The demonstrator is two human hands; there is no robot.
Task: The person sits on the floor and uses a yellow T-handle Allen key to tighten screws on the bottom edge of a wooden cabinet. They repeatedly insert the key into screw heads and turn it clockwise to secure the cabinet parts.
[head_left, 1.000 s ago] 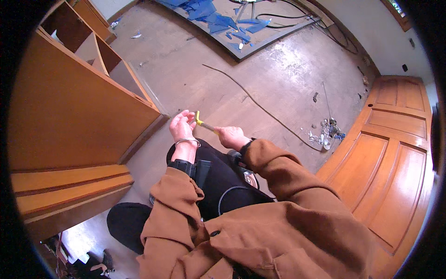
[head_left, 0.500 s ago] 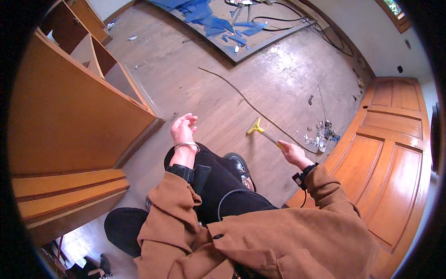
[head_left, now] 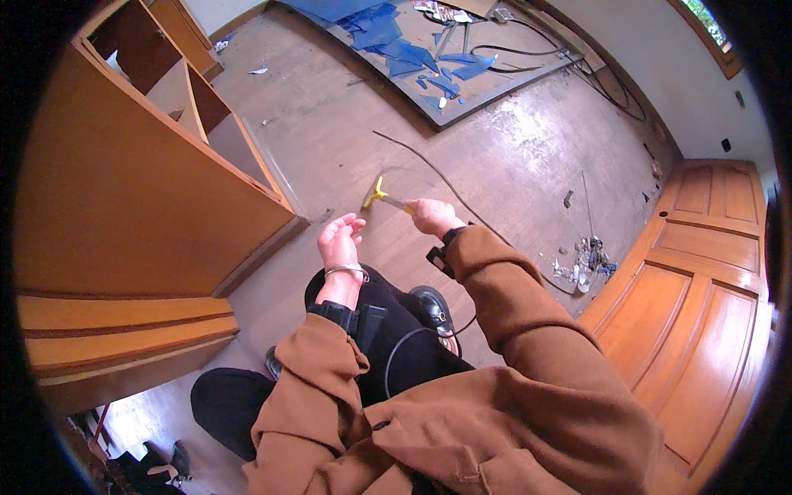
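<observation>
Yellow T-shaped tool (head_left: pixel 379 196); brown coat sleeves (head_left: pixel 511 297); black trousers (head_left: pixel 396 346); orange-brown wooden cabinet (head_left: pixel 124 190); blue scraps (head_left: pixel 396 41) on grey board; brown worn floor (head_left: pixel 346 140).

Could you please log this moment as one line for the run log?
right hand: holds yellow-headed tool | left hand: open, empty | wooden cabinet at left | wooden floor below

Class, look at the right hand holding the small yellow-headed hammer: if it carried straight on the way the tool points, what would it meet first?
Probably the wooden cabinet near its lower corner: the right hand points the hammer leftward at it. Depth is unclear; it might reach the bare floor first.
</observation>
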